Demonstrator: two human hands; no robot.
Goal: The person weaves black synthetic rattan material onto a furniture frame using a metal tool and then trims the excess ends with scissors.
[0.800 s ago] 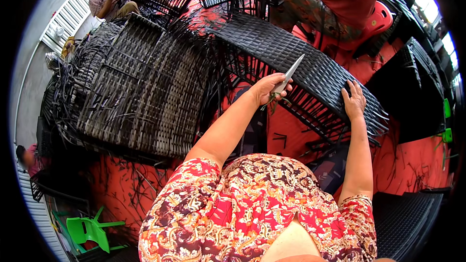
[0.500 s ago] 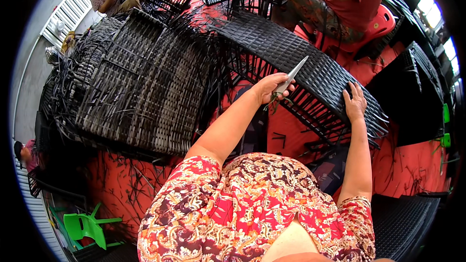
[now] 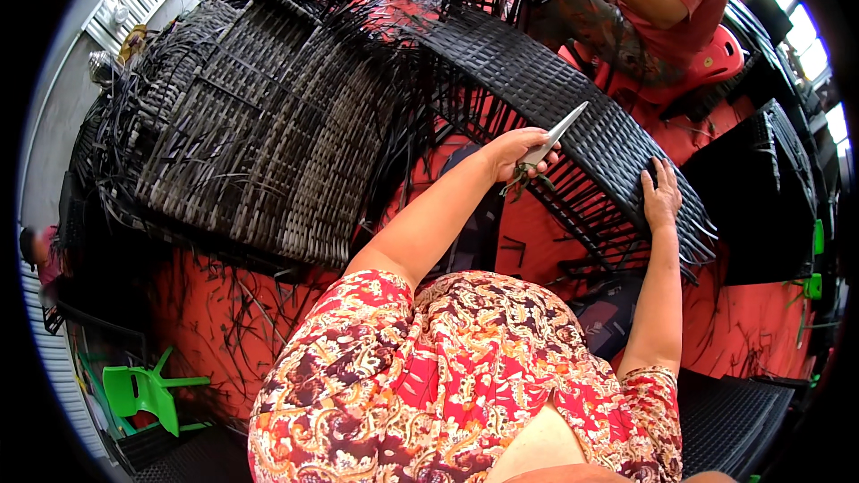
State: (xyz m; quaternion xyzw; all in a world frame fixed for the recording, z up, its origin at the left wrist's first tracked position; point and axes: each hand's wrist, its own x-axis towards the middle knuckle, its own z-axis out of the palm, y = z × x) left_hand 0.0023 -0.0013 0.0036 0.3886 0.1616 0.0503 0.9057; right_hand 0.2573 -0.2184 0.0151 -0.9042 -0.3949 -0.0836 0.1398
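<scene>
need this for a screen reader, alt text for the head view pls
A person's left hand grips a metal blade over a black woven wicker panel, while the right hand rests flat on its lower edge. More woven panels are stacked to the left on a red floor.

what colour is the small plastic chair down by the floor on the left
The small plastic chair is bright green, seen in the head view, low on the left.

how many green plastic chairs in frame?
1: a small green plastic chair at lower left, on the red floor beside the woven wicker panels. More may be hidden behind the stacked panels.
</scene>
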